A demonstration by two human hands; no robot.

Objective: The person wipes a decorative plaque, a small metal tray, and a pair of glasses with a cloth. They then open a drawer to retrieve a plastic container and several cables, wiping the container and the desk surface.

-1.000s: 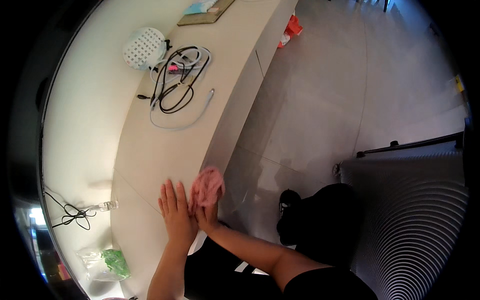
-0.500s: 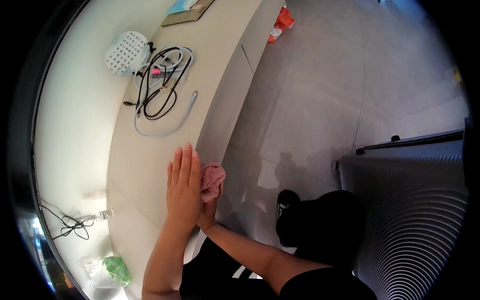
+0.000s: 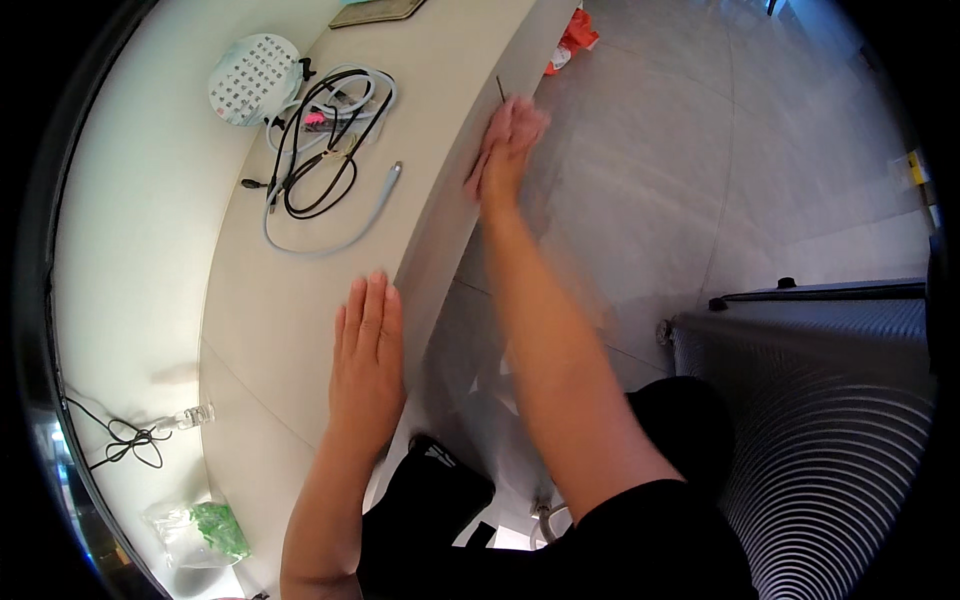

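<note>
My left hand [image 3: 368, 370] lies flat on the beige counter top [image 3: 280, 320], fingers stretched forward and held near one another, with nothing under them that I can see. Farther along, my right hand [image 3: 508, 168] presses a pink cloth [image 3: 518, 122] against the counter's outer side face [image 3: 440, 230]. Motion smears the cloth and the fingers there, so their exact grip is partly lost. A thin dark slot or handle line [image 3: 500, 88] shows on the side face just beyond the cloth.
Coiled black and grey cables [image 3: 330, 150] lie on the counter beside a round printed white disc [image 3: 255, 80]. A clear bag with green contents [image 3: 215, 530] sits at the near left. A dark ribbed suitcase [image 3: 810, 420] stands on the right; red packaging [image 3: 576, 38] lies on the floor ahead.
My right hand has carried the pink cloth from beside my left hand forward along the counter's side face. My left hand stays flat on the top. The view has shifted slightly.
</note>
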